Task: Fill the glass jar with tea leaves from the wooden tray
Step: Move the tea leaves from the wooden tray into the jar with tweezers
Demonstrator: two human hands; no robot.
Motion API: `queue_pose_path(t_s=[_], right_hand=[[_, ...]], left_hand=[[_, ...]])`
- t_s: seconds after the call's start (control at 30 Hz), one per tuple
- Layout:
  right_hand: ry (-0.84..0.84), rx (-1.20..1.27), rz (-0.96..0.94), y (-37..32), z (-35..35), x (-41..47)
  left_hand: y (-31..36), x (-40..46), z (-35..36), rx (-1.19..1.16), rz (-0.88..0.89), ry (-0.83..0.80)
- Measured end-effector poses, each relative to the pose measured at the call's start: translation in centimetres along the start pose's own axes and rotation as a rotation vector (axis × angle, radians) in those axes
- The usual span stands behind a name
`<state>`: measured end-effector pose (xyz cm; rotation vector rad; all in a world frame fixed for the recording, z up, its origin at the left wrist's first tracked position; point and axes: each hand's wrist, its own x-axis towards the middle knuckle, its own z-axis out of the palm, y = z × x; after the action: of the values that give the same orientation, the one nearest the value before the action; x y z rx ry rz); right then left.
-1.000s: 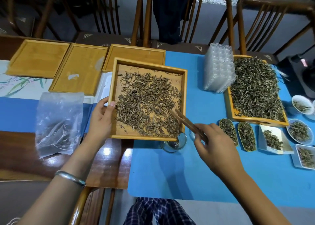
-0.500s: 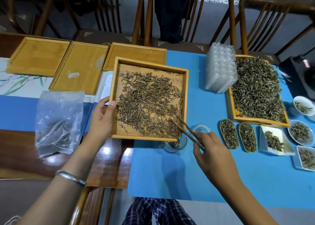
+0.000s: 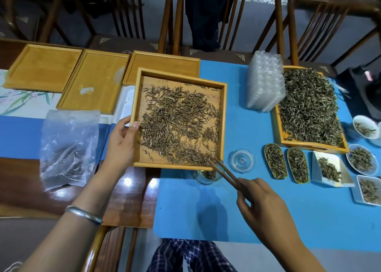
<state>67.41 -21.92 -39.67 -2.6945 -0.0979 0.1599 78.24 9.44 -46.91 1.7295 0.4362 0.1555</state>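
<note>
Blue matting (image 3: 268,220) covers the table's right half as the left hand (image 3: 121,146) grips the tilted wooden tray (image 3: 223,117) by its left rim; tea leaves (image 3: 177,127) could slide past the glass jar (image 3: 207,176) under its near corner. Right hand (image 3: 261,207) pinches wooden tongs (image 3: 225,173), tips now lower at the tray's corner than a second ago

Bare blue mat (image 3: 216,210) lies open below the right hand's fingers (image 3: 243,199). Ahead of them the square wooden tray's near rim (image 3: 165,164) overhangs the small glass jar (image 3: 207,176); to their right sits a round clear glass lid (image 3: 241,160), then two oval dishes of tea leaves (image 3: 286,164).
</note>
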Motion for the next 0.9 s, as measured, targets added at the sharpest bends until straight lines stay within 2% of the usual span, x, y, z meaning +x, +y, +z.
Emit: queue_pose_path(t_s=[0.2, 0.43, 0.9], right_hand=[[0.024, 0.101, -0.091, -2.4, -0.6, 1.4], [-0.072, -0.007, -0.278, -6.0, 1.4, 4.0], [-0.135, -0.089, -0.149, -1.9, 0.0, 2.3]], left_hand=[[0.0, 0.1, 0.0, 0.01, 0.004, 0.001], [0.3, 0.0, 0.1, -0.004, -0.002, 0.003], [0.7, -0.2, 0.1, -0.075, -0.014, -0.004]])
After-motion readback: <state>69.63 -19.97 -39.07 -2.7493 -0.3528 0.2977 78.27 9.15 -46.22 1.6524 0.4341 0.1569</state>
